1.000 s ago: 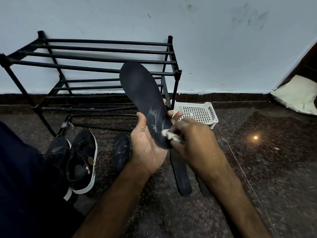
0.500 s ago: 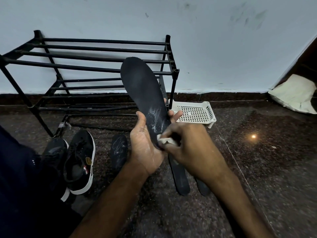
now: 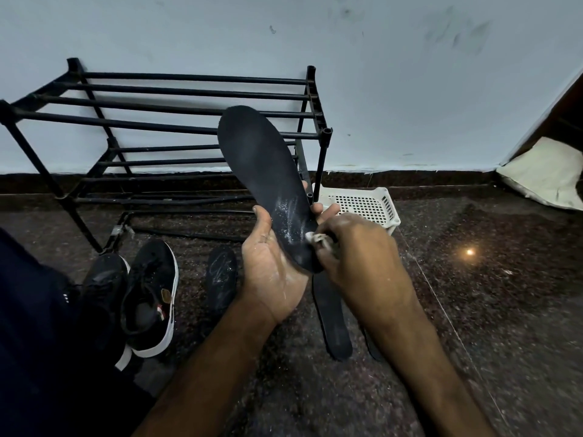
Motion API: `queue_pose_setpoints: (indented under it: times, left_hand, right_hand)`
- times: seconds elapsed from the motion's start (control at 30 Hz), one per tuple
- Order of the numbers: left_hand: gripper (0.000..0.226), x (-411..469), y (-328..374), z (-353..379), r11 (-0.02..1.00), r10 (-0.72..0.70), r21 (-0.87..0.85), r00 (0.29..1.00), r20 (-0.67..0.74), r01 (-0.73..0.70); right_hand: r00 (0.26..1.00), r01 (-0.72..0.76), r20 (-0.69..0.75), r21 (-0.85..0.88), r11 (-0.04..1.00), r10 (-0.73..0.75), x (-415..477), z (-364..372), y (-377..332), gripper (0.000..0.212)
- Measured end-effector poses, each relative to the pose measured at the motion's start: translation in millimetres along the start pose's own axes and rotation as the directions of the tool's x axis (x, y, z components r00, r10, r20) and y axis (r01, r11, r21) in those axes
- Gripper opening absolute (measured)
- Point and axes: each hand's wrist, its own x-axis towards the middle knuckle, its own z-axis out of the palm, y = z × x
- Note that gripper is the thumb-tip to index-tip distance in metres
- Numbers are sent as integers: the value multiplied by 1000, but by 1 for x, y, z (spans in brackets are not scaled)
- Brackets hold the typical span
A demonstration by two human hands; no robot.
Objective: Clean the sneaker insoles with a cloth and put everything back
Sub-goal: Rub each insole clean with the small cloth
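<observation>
My left hand (image 3: pixel 271 269) holds a black insole (image 3: pixel 262 171) upright by its heel end, thumb on one edge and fingertips on the other. White smears mark the insole's lower part. My right hand (image 3: pixel 362 253) pinches a small white cloth (image 3: pixel 315 238) against that lower part. A second insole (image 3: pixel 220 272) lies on the floor left of my hands, and another insole (image 3: pixel 334 320) lies below them. Two black sneakers (image 3: pixel 148 294) with white soles stand at the lower left.
A black metal shoe rack (image 3: pixel 157 121) stands against the white wall. A white perforated plastic basket (image 3: pixel 362 206) sits on the dark granite floor behind my hands. A pale cushion (image 3: pixel 545 175) lies at the far right. My dark-clothed leg fills the lower left.
My right hand has slid the cloth a little down and back along the insole's heel area. The left hand keeps the insole in the same hold.
</observation>
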Motion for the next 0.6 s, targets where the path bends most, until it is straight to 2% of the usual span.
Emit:
queue_pose_setpoints:
  times: [0.07, 0.2, 0.27, 0.37, 0.4, 0.5, 0.6]
  left_hand:
    - [70, -1, -1, -1, 1000, -5, 0, 1000, -1, 5]
    - [80, -3, -3, 1, 998, -18, 68, 1000, -6, 18]
    - [78, -2, -2, 1, 1000, -2, 20, 1000, 11, 2]
    - [72, -2, -1, 0, 1000, -9, -29, 1000, 21, 10]
    - [73, -3, -1, 0, 1000, -11, -13, 1000, 13, 11]
    - [79, -4, -1, 2, 999, -19, 31, 1000, 11, 18]
    - [79, -4, 3, 3, 1000, -17, 25, 998, 54, 16]
  right_hand:
    - [999, -35, -25, -19, 999, 35, 1, -2, 5, 17]
    - [991, 24, 122, 211, 977, -50, -1, -3, -3, 7]
    - [995, 9, 93, 175, 984, -25, 0, -3, -1, 9]
    - [999, -46, -11, 14, 999, 46, 1, -3, 7, 15]
    - [999, -39, -1, 35, 999, 39, 1, -3, 6, 13]
    - [988, 17, 144, 268, 963, -57, -3, -1, -3, 8]
    - [980, -82, 198, 451, 889, -10, -4, -15, 5, 6]
